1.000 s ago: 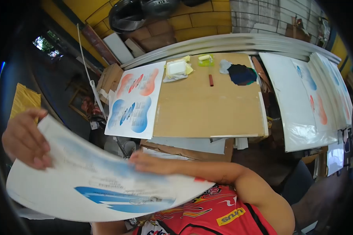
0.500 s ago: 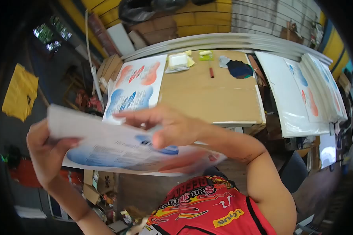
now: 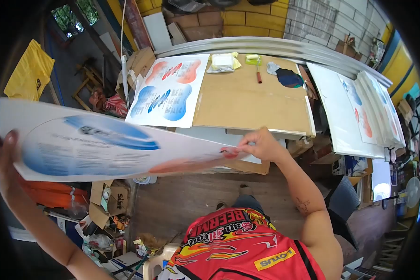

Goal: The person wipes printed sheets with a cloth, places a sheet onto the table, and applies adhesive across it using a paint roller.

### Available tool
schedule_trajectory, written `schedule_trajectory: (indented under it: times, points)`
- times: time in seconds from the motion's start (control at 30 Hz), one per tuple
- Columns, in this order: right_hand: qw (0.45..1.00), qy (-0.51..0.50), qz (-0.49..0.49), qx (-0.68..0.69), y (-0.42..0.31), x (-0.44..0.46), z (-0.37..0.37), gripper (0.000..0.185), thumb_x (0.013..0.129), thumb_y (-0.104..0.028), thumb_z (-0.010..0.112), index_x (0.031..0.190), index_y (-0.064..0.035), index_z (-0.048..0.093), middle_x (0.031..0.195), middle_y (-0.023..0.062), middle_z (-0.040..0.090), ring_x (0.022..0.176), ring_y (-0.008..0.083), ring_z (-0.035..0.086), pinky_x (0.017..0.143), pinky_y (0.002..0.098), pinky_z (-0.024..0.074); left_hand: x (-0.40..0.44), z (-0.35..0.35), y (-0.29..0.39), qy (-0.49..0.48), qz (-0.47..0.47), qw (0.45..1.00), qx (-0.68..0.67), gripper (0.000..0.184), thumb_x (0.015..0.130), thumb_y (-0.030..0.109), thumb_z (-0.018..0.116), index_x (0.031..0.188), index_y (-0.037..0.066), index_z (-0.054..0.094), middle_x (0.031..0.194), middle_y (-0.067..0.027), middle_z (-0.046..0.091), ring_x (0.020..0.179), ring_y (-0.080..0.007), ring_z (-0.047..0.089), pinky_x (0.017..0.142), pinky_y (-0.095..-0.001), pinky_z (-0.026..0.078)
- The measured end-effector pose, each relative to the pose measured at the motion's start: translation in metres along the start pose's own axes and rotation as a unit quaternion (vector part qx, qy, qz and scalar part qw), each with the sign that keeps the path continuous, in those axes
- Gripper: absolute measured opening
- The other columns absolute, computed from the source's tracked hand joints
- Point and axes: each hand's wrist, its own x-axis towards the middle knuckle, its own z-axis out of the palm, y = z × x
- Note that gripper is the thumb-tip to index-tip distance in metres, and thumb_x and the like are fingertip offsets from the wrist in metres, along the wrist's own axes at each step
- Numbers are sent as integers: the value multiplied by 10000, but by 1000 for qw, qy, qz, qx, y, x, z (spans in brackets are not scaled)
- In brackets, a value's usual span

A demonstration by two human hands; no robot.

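A large white printed sheet (image 3: 93,151) with blue and red shapes stretches between my two hands, above the floor in front of the table. My left hand (image 3: 7,158) grips its left end, fingers partly dark at the view's edge. At the sheet's right end, my right hand (image 3: 261,144) pinches the edge beside a small red mark. Another printed sheet (image 3: 170,88) with red and blue shapes lies on the left of the brown board (image 3: 252,105), beyond my hands.
On the board's far side lie a white packet (image 3: 223,62), a roller with a red handle (image 3: 259,76) and a dark cloth (image 3: 289,78). More printed sheets (image 3: 340,112) rest at the right. Cardboard boxes (image 3: 109,205) and a chair (image 3: 161,261) stand below.
The sheet has been spread out wider and hangs lengthwise. My left hand has moved left; my right hand has moved right, from over the sheet to its right end. The view has shifted.
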Motion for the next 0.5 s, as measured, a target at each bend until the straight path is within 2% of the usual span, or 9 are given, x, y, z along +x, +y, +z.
schedule_trajectory:
  times: [0.07, 0.1, 0.17, 0.27, 0.3, 0.33, 0.37, 0.43, 0.5]
  points:
    - [965, -60, -11, -256, 56, -28, 5, 94, 827, -135, 747, 865, -52, 769, 711, 111, 709, 638, 144, 655, 641, 303, 522, -12, -33, -4, 31, -11, 999, 10, 246, 772, 58, 677, 1006, -19, 688, 887, -54, 695, 782, -116, 623, 734, -265, 489]
    - [906, -109, -29, -408, 85, -46, 7, 127, 845, -176, 717, 854, -60, 765, 695, 141, 690, 619, 182, 661, 654, 326, 537, -20, -46, -5, 46, -16, 999, 13, 239, 763, 48, 665, 991, -22, 686, 876, -54, 690, 771, -117, 617, 721, -266, 482]
    - [927, -104, 30, -359, 145, -86, 5, 191, 854, -232, 709, 800, -52, 744, 685, 106, 695, 665, 187, 678, 668, 351, 544, -33, -66, -6, 69, -27, 997, 18, 225, 745, 28, 642, 959, -27, 684, 854, -54, 679, 750, -119, 604, 696, -267, 469]
    - [974, 72, 202, -80, 145, -80, -10, 292, 841, -322, 733, 950, -52, 755, 867, 79, 746, 867, 182, 706, 788, 378, 545, -46, -85, -6, 95, -35, 995, 14, 211, 717, -2, 607, 913, -34, 680, 821, -54, 663, 717, -123, 584, 658, -269, 450]
    - [978, 94, 160, 99, 111, -67, -15, 358, 847, -339, 736, 1058, -50, 729, 972, 72, 742, 957, 177, 688, 850, 373, 527, -47, -84, -5, 98, -35, 995, 12, 208, 708, -12, 595, 897, -37, 679, 810, -54, 658, 707, -124, 578, 646, -270, 444]
    - [948, 118, 113, 275, 55, -44, -17, 440, 853, -357, 739, 1165, -49, 703, 1077, 65, 738, 1047, 171, 669, 912, 369, 510, -46, -81, -3, 101, -35, 994, 8, 206, 699, -23, 584, 882, -39, 678, 799, -54, 652, 696, -125, 571, 633, -271, 437]
    - [970, 62, -10, 237, 18, -29, -12, 524, 872, -369, 727, 1263, -31, 642, 1153, 94, 715, 1108, 204, 658, 985, 368, 481, -44, -76, -1, 102, -36, 994, 1, 205, 690, -33, 572, 866, -42, 676, 788, -54, 647, 685, -126, 565, 621, -272, 431]
    - [978, 1, -198, 64, -63, -13, 7, 517, 899, -329, 719, 1293, -7, 626, 1172, 131, 711, 1105, 238, 670, 1008, 355, 478, -35, -66, 4, 109, -44, 993, -22, 206, 672, -53, 549, 835, -47, 674, 766, -55, 636, 664, -128, 552, 595, -273, 418]
    - [979, -59, -197, -11, -89, -5, 20, 320, 894, -208, 733, 1133, 2, 703, 1040, 140, 736, 948, 232, 700, 876, 331, 518, -26, -50, 21, 105, -45, 992, -48, 211, 653, -73, 525, 804, -52, 671, 744, -55, 626, 642, -131, 539, 570, -275, 405]
